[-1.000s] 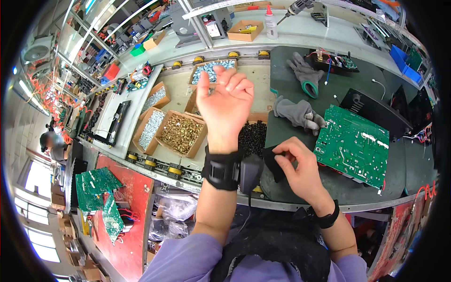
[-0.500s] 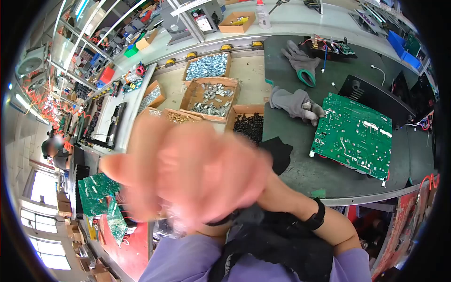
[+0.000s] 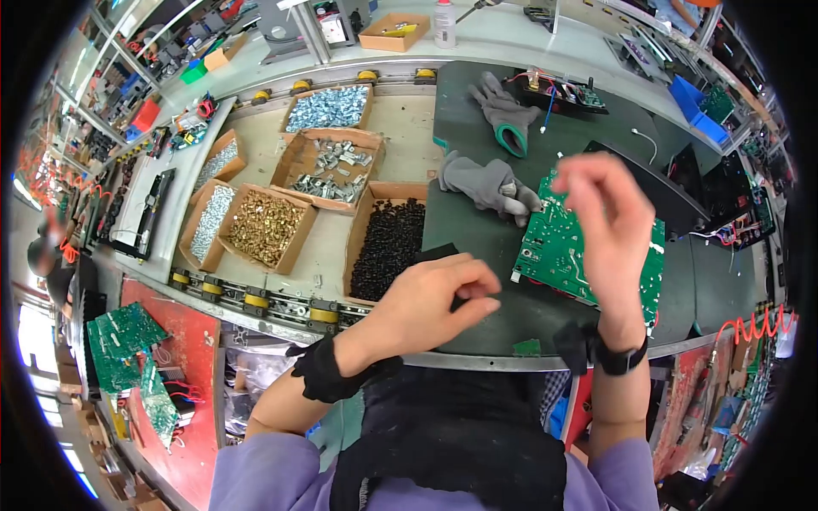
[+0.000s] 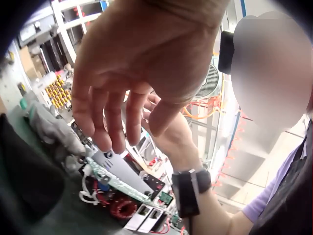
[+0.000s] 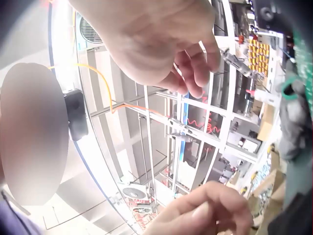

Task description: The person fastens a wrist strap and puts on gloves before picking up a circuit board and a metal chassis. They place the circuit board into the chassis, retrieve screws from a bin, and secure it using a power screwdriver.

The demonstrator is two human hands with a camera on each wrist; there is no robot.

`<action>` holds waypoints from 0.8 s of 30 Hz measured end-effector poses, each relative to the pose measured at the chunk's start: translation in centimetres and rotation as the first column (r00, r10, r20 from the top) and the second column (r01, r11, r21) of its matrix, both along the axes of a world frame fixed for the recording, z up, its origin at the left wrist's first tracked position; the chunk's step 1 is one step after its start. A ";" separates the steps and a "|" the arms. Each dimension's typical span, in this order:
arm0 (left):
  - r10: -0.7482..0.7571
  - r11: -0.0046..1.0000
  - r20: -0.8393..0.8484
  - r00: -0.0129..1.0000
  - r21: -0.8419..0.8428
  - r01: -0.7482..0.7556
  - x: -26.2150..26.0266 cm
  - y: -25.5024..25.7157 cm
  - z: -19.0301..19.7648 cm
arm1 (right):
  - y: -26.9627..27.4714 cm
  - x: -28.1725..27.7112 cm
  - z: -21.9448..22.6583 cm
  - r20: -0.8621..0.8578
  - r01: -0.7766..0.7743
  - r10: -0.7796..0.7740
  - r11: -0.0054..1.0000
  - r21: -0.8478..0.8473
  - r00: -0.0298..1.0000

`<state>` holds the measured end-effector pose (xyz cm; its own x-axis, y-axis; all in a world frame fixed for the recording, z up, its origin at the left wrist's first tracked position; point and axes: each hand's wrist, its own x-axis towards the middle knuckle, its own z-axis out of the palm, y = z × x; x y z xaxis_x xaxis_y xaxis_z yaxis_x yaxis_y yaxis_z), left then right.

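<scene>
In the head view my left hand hovers over the black cloth at the near edge of the bench mat, beside the box of black screws. Its fingers hang loosely bent in the left wrist view, with nothing between them. My right hand is raised, slightly blurred, in front of the green circuit board and hides part of it. Loosely bent and bare too are its fingers in the right wrist view. Both wrists wear black bands with a camera.
Two grey gloves lie on the dark mat, left of the board. Cardboard boxes of brass pieces, metal clips and silvery parts stand to the left. A black panel lies behind the board.
My left hand, first raised palm up over the boxes, swung close to the camera and came down over the cloth. My right hand left the cloth and rose in front of the board.
</scene>
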<state>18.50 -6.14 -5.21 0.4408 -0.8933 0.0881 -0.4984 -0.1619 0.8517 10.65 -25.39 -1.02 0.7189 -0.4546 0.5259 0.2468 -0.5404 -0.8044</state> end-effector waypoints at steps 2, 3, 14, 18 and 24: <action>-0.041 0.987 -0.064 0.997 -0.158 0.030 -0.2 -1.2 0.5 | -0.6 1.7 1.7 0.016 0.091 -0.091 0.996 0.019 0.996; -0.016 0.980 -0.085 0.996 -0.198 -0.001 0.0 -1.7 0.7 | -0.9 2.3 1.9 0.031 0.076 -0.076 0.997 -0.010 0.997; 0.043 0.523 -0.646 0.762 -0.635 -0.568 5.4 -3.4 5.0 | 10.5 -1.6 -7.7 -0.219 -0.595 0.749 0.639 0.488 0.625; 0.512 0.435 -0.267 0.817 -0.739 -0.514 6.3 -5.1 3.9 | 11.9 -2.3 -6.9 -0.094 -0.340 0.775 0.379 0.861 0.625; 0.705 0.513 0.153 0.692 -0.784 -0.349 5.9 -6.1 2.9 | 12.5 -2.3 -9.0 -0.016 -0.382 0.727 0.379 0.843 0.686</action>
<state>24.36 -12.19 -2.26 0.5616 -0.1041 0.8208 -0.8263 -0.0180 0.5630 8.33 -12.93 -10.04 0.9925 0.0496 -0.1116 -0.1220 0.4346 -0.8923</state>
